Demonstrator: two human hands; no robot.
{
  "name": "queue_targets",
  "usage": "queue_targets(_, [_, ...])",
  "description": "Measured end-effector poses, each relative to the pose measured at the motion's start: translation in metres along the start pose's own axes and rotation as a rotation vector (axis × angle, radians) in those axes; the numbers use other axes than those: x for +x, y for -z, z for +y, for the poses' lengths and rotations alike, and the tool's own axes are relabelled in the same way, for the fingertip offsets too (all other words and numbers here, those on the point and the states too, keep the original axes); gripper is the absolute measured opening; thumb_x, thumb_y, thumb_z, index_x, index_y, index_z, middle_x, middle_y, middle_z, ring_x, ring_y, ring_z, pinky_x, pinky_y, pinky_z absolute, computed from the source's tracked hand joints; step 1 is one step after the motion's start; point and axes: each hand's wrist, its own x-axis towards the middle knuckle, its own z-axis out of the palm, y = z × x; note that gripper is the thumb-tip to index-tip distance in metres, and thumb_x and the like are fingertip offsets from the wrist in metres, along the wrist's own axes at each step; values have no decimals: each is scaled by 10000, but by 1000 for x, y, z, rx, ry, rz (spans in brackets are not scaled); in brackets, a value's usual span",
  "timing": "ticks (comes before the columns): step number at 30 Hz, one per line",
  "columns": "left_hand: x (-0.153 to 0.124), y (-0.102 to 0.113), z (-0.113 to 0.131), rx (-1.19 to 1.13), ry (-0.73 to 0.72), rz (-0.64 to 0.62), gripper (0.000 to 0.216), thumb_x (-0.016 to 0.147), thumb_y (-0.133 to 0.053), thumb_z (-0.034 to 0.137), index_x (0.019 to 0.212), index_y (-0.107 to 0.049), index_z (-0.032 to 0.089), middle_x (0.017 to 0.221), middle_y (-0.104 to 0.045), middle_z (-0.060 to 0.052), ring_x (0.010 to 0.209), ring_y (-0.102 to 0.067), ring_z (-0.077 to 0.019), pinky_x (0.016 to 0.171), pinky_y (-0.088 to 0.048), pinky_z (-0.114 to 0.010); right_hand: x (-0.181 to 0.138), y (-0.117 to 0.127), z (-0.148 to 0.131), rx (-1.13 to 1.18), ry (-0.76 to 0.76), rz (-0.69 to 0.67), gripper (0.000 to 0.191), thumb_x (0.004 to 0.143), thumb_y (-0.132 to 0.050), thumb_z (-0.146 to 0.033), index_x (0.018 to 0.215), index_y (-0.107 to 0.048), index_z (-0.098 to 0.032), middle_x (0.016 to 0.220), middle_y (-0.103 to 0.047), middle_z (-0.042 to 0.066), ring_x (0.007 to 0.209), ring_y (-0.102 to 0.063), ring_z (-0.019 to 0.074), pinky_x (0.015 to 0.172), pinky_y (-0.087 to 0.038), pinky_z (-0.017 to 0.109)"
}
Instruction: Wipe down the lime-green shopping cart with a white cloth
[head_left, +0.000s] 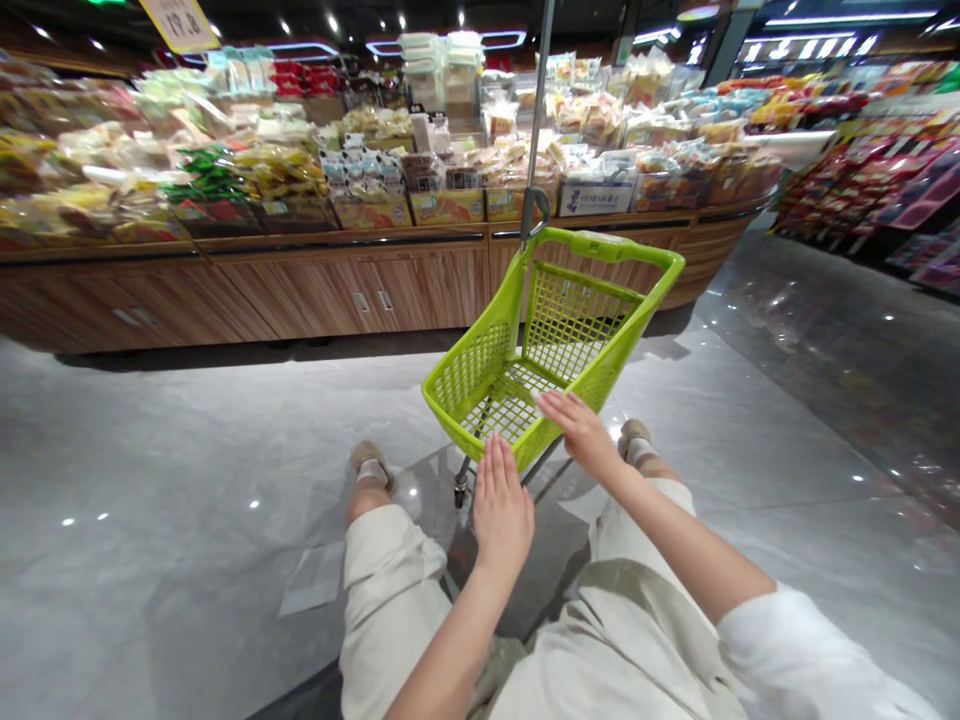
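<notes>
A lime-green plastic shopping cart (487,372) with lattice walls stands in front of me, between my feet. Its handle (600,246) is on the far side, towards the shelves. My left hand (504,510) has its fingers stretched out and held together, palm down, at the near rim of the basket. Over the right part of that rim is my right hand (586,432), also with straight fingers. Neither hand is wrapped round anything. I cannot tell whether the palms touch the rim or hover just above it.
A long wooden display counter (352,290) piled with packaged snacks runs behind the cart. A thin metal pole (537,120) rises beside the cart's handle. More goods fill a shelf (862,190) at the right. Grey glossy floor tiles (187,480) lie around my legs.
</notes>
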Motion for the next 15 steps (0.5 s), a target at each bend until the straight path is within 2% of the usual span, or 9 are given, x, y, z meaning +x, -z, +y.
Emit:
queue_targets(2, [1, 0, 1, -5, -3, 3, 867, 868, -492, 158, 1553, 18, 12, 1636, -153, -216, 1530, -97, -275, 1229, -253, -445, 7, 5, 24, -55, -138, 63, 839, 703, -357, 82, 1487, -431, -207, 1451, -544, 100, 1412, -425, 210, 1173, -359, 513])
queue_targets(3, [1, 0, 2, -11, -3, 4, 873, 865, -493, 155, 1552, 25, 12, 1635, -154, -219, 1530, -96, -278, 1229, -254, -450, 8, 5, 26, -75, -187, 81, 839, 695, -367, 81, 1488, -428, -185, 1455, -537, 118, 1422, -410, 226, 1173, -353, 530])
queue_targets(5, [1, -1, 4, -27, 4, 12, 883, 861, -495, 152, 1552, 38, 15, 1632, -159, -227, 1528, -97, -288, 1225, -260, -468, 4, -1, 9, -88, -204, 85, 833, 698, -368, 81, 1496, -408, -152, 1468, -518, 139, 1447, -366, 235, 1177, -346, 537])
queue_targets(8, [1, -4, 5, -35, 19, 22, 911, 839, -505, 134, 1555, 49, 33, 1629, -173, -228, 1524, -114, -294, 1221, -267, -487, -10, -13, -42, -30, -32, 20, 771, 763, -358, 56, 1504, -390, -152, 1490, -496, 123, 1462, -335, 209, 1172, -374, 488])
queue_targets(10, [0, -4, 3, -21, 14, 13, 918, 827, -512, 125, 1557, 38, 36, 1627, -192, -221, 1524, -124, -288, 1227, -261, -478, -15, -15, -60, 19, 98, -43, 719, 815, -363, 18, 1507, -389, -174, 1498, -489, 98, 1457, -344, 192, 1167, -388, 462])
queue_targets(12, [0, -3, 1, -2, 4, 2, 903, 837, -512, 135, 1555, 24, 23, 1628, -192, -218, 1525, -123, -282, 1231, -258, -463, -12, -9, -48, 34, 138, -77, 727, 818, -351, 17, 1508, -389, -208, 1493, -499, 71, 1443, -371, 176, 1172, -379, 457])
queue_targets(15, [0, -1, 0, 6, -3, 5, 883, 863, -498, 158, 1551, 37, 15, 1635, -153, -217, 1528, -112, -280, 1225, -267, -459, 2, 4, 4, -26, 1, -32, 810, 745, -342, 60, 1498, -412, -229, 1466, -532, 69, 1413, -424, 185, 1180, -355, 487])
